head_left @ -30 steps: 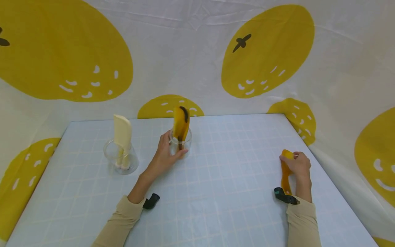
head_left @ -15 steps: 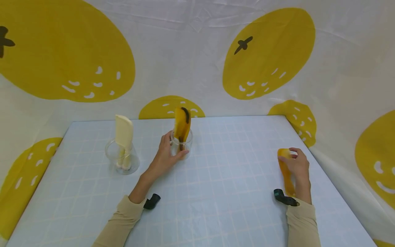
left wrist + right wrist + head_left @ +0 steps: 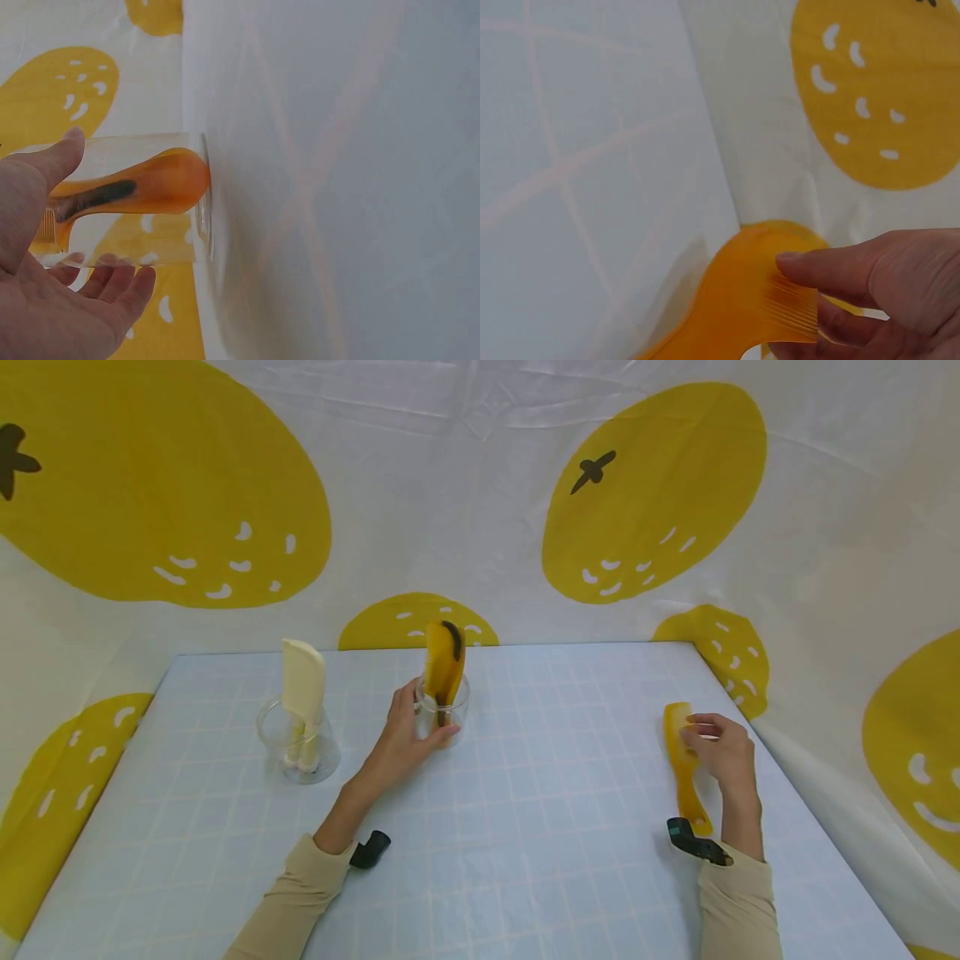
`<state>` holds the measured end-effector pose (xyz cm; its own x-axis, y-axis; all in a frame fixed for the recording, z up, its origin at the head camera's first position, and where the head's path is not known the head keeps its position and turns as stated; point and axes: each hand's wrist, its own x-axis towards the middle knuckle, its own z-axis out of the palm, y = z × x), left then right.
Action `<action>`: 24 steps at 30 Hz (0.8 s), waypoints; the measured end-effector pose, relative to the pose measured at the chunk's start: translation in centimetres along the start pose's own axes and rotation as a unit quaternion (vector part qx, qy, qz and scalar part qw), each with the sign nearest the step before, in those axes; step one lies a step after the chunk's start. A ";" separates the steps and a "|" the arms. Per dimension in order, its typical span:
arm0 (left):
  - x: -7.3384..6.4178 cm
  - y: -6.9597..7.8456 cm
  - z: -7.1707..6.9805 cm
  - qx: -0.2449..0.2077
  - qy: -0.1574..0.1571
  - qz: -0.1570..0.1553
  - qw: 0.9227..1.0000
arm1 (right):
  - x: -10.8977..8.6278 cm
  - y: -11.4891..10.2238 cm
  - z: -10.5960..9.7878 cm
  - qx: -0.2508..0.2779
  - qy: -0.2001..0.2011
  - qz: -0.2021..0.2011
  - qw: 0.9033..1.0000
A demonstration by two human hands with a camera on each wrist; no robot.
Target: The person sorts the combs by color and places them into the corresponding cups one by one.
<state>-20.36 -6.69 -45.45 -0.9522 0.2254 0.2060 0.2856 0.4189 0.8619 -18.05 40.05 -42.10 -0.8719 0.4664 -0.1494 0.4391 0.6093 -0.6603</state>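
Note:
At the table's centre back, my left hand (image 3: 397, 739) grips a clear glass cup (image 3: 462, 702), thumb on one side and fingers round the other. Yellow-orange combs with dark streaks (image 3: 444, 664) stand in it, heads above the rim. The left wrist view shows a rounded orange comb handle (image 3: 176, 180) at the bottom of this cup. Toward the right edge, my right hand (image 3: 726, 753) pinches an orange comb (image 3: 681, 764) by its toothed head, thumb on the near face in the right wrist view. That comb's handle points back toward the wrist.
A second glass cup (image 3: 327, 752) stands to the left, with cream-coloured combs (image 3: 302, 681) upright in it. The pale blue checked tabletop (image 3: 555, 827) ends at a white curtain (image 3: 480, 510) with yellow fruit prints behind and at the sides.
My right hand has shifted the orange comb left and slightly away from me, so more of its head shows. The left hand keeps its grip on the cup.

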 end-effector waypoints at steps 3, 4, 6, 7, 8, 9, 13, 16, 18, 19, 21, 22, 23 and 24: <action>0.0 -0.1 0.0 0.001 -0.001 -0.002 1.000 | -0.4 -0.8 -0.2 0.009 0.019 -0.020 1.000; 0.0 -0.1 0.0 0.002 -0.001 -0.002 1.000 | -0.6 -1.1 -0.3 0.015 0.027 -0.028 0.999; 0.0 -0.2 0.0 0.003 0.000 0.000 1.000 | -1.0 -1.7 -0.4 0.028 0.043 -0.039 0.998; 0.0 -0.2 0.0 0.004 0.001 0.001 1.000 | -1.2 -1.9 -0.5 0.036 0.050 -0.044 0.997; 0.0 -0.2 0.0 0.004 0.001 0.002 1.000 | -1.4 -2.2 -0.5 0.042 0.057 -0.047 0.996; 0.0 -0.2 0.0 0.004 0.001 0.002 1.000 | -1.7 -2.5 -0.5 0.050 0.064 -0.049 0.996; 0.0 -0.2 0.0 0.006 0.001 0.000 1.000 | -2.3 -3.6 -0.7 0.084 0.086 -0.058 0.991; 0.0 -0.2 0.0 0.004 0.000 -0.003 1.000 | -2.6 -4.2 -0.8 0.120 0.099 -0.062 0.986; 0.0 -0.1 -0.1 0.002 0.000 -0.005 1.000 | -2.7 -4.6 -0.7 0.147 0.105 -0.060 0.982; 0.0 -0.2 -0.1 0.001 0.000 -0.005 1.000 | -2.8 -4.7 -0.7 0.159 0.108 -0.061 0.979; 0.0 -0.2 -0.1 0.000 0.000 -0.005 1.000 | -3.0 -5.0 -0.6 0.182 0.114 -0.064 0.975; 0.0 -0.1 -0.1 0.000 0.000 -0.004 1.000 | -3.1 -5.2 -0.5 0.193 0.118 -0.067 0.972; 0.0 -0.2 -0.1 -0.001 0.000 -0.004 1.000 | -3.2 -5.3 -0.4 0.203 0.124 -0.072 0.969; 0.0 -0.2 0.0 -0.002 0.000 -0.004 1.000 | -3.3 -5.5 -0.3 0.210 0.130 -0.081 0.966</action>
<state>-20.40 -6.80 -45.57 -0.9546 0.2222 0.1985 0.2771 0.4172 0.8655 -17.49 35.34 -37.75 -0.8132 0.5663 0.1345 0.1279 0.3992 -0.9079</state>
